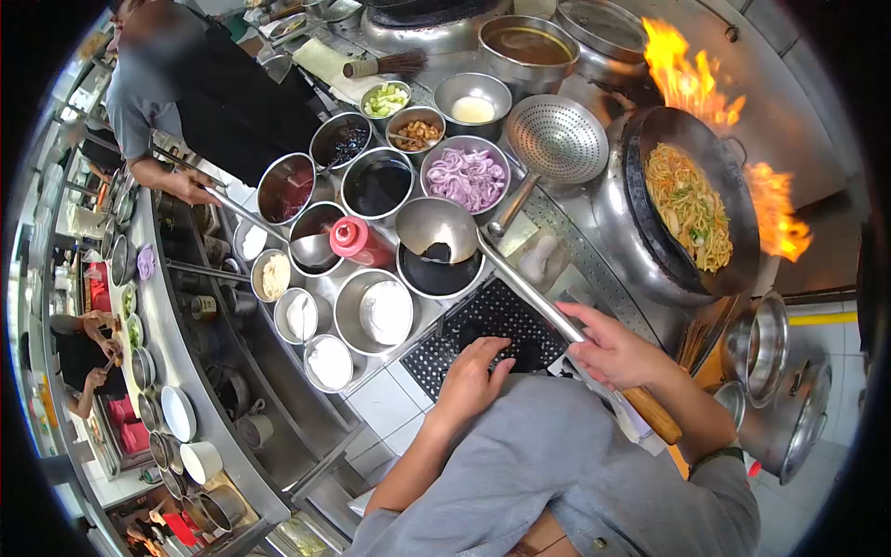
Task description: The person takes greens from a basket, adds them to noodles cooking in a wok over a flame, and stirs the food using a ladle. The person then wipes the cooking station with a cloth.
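My right hand (608, 345) is wrapped round the long handle of a ladle (534, 297) with a wooden end. The ladle's bowl (434, 226) hangs over a pot of dark sauce (441, 274), with some dark liquid in it. My left hand (476, 379) holds nothing; its fingers are apart over a black perforated surface (427, 357) near my body. To the right, noodles with vegetables (691, 209) lie in a wok (742, 200) with flames around its far side. A perforated strainer (557, 139) rests between the wok and the pots.
Beside the sauce stand sliced purple onions (466, 174), a red-capped squeeze bottle (357, 239) and tubs of white powder (385, 311). A co-worker's hand (190, 186) grips another ladle (243, 209) on the left. A broth pot (527, 46) stands at the back.
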Tool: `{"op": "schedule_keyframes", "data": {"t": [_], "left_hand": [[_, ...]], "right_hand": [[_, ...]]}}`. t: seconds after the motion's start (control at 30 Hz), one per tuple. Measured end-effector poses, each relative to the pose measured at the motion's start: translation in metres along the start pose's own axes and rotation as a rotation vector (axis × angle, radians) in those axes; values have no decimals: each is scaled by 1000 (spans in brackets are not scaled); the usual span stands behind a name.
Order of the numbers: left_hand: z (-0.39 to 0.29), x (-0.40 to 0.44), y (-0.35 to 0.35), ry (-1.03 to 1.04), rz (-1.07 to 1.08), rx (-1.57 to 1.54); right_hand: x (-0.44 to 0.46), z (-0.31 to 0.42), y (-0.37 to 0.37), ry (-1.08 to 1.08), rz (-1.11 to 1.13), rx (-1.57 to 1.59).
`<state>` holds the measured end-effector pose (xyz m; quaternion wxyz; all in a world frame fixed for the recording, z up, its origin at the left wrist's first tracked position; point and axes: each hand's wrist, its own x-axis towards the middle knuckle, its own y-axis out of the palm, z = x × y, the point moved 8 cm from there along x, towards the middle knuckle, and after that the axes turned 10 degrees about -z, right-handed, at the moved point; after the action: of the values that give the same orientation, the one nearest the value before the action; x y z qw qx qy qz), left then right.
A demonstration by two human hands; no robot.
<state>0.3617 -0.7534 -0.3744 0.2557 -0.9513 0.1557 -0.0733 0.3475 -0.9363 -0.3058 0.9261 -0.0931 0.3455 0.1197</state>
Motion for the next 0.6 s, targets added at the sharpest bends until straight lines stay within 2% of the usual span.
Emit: {"op": "schedule_keyframes", "data": {"t": [0.13, 0.3, 0.33, 0.43, 0.53, 0.6], "left_hand": [[-1, 7, -7, 9, -19, 10], [-12, 36, -22, 83, -104, 27], [-17, 45, -26, 97, -127, 47], [-37, 77, -33, 133, -166, 86], [-54, 103, -33, 277, -260, 162], [-45, 126, -23, 323, -293, 256]], "right_hand": [[-6, -9, -4, 25, 92, 349], [-29, -20, -14, 68, 296, 975], [-37, -24, -20, 24, 300, 1054], [-64, -34, -54, -153, 197, 1210], [-107, -27, -110, -362, -243, 944], [-131, -17, -143, -376, -544, 689]]}}
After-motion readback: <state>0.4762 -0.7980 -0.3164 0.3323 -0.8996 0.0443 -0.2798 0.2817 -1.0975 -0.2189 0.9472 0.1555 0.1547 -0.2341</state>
